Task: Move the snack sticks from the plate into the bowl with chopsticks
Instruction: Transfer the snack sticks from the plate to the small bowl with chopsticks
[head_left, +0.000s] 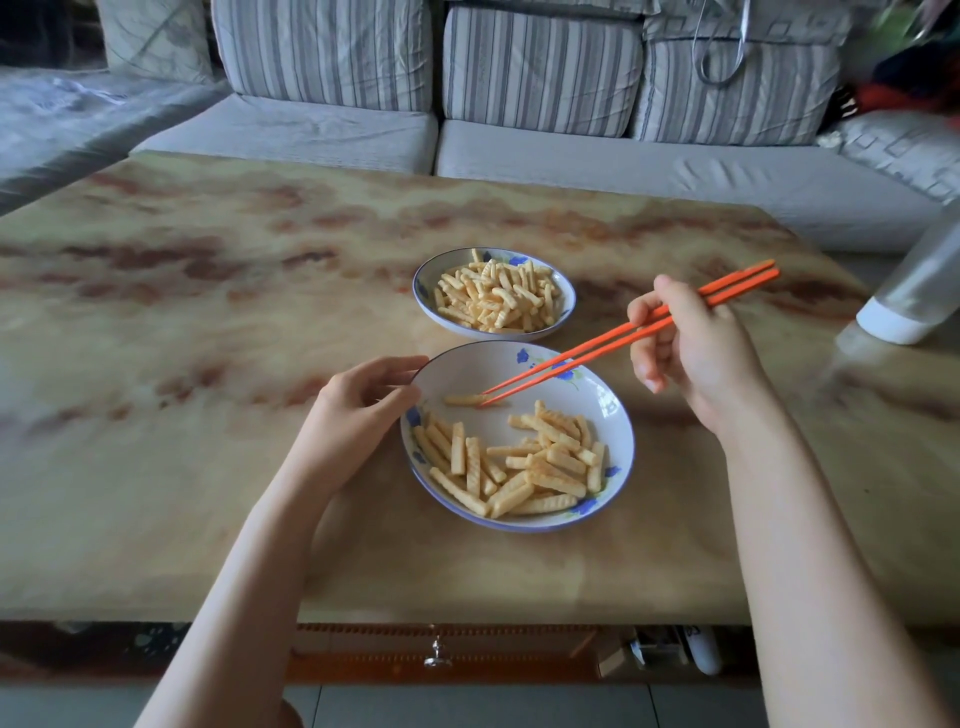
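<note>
Two white dishes with blue flowers stand on the table. The near one, the plate (615, 415), carries several ridged yellow snack sticks (524, 467) heaped in its front half. The far one, the bowl (423, 283), is heaped with snack sticks (496, 296). My right hand (691, 348) grips a pair of orange chopsticks (613, 345); their tips touch a single stick (465, 399) lying apart at the back of the plate. My left hand (358, 410) holds the plate's left rim, thumb and fingers curled on its edge.
The marbled tabletop (208, 322) spreads wide to the left. A clear bottle with a white cap (919, 291) lies tilted at the right edge. A striped sofa (519, 104) runs behind the table. A drawer knob (436, 656) shows below the front edge.
</note>
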